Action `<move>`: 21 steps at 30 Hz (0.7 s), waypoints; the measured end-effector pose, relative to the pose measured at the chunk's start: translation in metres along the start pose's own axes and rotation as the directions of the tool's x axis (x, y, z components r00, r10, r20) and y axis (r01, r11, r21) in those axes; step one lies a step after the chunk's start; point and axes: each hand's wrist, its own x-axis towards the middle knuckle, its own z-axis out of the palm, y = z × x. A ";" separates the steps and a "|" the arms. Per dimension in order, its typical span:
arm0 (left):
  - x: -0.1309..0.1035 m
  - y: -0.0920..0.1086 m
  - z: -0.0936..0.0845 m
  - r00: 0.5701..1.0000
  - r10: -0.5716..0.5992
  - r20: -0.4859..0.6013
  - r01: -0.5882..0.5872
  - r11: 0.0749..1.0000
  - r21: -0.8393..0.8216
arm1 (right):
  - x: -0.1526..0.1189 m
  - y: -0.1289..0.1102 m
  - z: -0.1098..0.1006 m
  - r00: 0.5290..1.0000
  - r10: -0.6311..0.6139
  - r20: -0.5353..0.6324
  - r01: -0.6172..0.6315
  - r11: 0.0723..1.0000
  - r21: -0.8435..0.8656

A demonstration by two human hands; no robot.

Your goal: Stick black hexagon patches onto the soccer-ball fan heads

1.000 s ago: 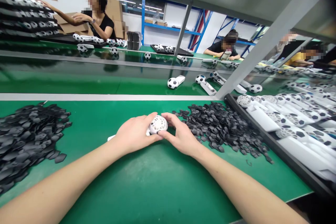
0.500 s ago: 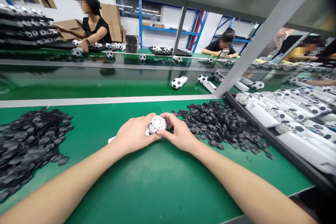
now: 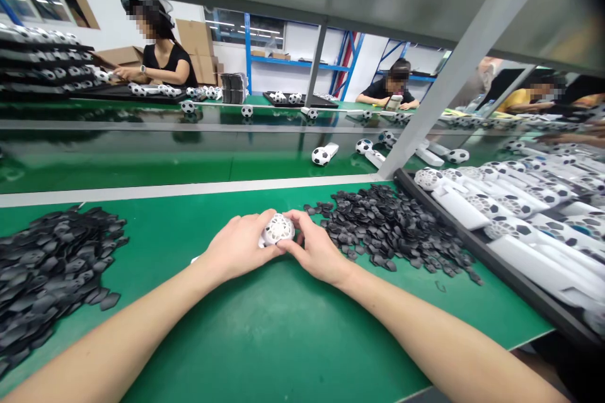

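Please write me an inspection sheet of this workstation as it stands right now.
Surface: green matte bench mat, worn pale in patches.
Job's things: white round perforated plastic fan head on a white handle, held just above the mat.
Clutter: heap of small black plastic patches on the left; second black patch heap on the right; black tray of white fan bodies at the right edge.
Grippers: left hand wraps the handle; right hand pinches the head.
Cables: nothing seen.
Surroundings: glossy green conveyor belt carrying football-patterned fans; other people seated at work beyond it.
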 end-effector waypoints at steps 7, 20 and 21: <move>-0.002 0.000 0.002 0.995 -0.085 0.046 0.086 0.996 -0.024 | 0.015 0.010 -0.014 0.999 0.000 -0.046 0.001 1.000 0.010; 0.001 -0.019 0.004 0.997 -0.016 -0.070 0.026 0.991 0.131 | 0.016 0.026 -0.046 0.981 0.175 -0.085 -0.193 0.824 -0.532; 0.001 -0.019 0.005 0.997 -0.005 -0.071 0.014 0.993 0.118 | 0.016 0.026 -0.046 0.979 0.190 -0.078 -0.202 0.819 -0.537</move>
